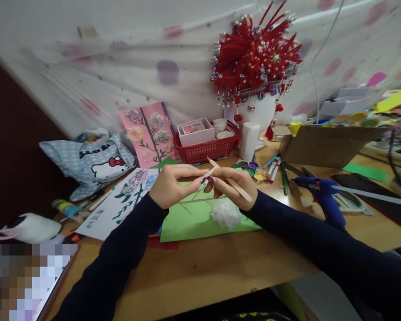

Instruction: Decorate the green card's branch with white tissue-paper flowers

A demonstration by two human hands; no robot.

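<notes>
Wooden bench (194,276): 2 hands, left (170,185) and right (235,185), pinch white paper (208,173) above green paper (187,223); right also holds a stick (240,191).

Backed along the desk's (194,272) far edge by creased white sheeting (137,53) with pink and purple spots. Dark brown upright surface (13,142) past the left edge. Thin pale cable (311,69) down the sheeting, right of centre. Desktop wood-toned, lit softly.
</notes>
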